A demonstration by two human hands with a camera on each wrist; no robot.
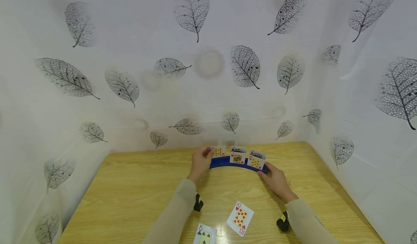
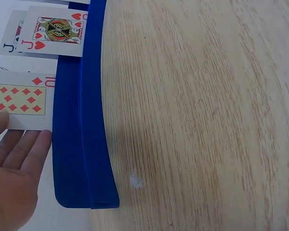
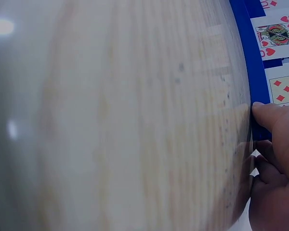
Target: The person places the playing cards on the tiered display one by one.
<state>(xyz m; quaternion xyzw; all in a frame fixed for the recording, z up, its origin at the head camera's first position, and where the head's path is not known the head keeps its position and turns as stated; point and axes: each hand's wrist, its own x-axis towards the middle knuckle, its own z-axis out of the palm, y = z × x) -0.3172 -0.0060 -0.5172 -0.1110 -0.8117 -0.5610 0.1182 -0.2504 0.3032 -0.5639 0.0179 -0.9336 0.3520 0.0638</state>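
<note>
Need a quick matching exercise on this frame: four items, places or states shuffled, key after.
1. Left hand
2. Ten of hearts
3. Right hand
4. Jack of hearts

A. Grips one end of the blue holder
B. Stands in front of a black jack
C. Pinches the ten of diamonds
D. Lies face up on the table

Pairs: 1-C, 2-D, 3-A, 4-B

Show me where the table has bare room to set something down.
The widest free patch of table lies left of the left sleeve. Others lie between the blue card holder and the ten of hearts, and right of the right hand. Crowded: the holder, with its cards, and the near area around the five of clubs.
</note>
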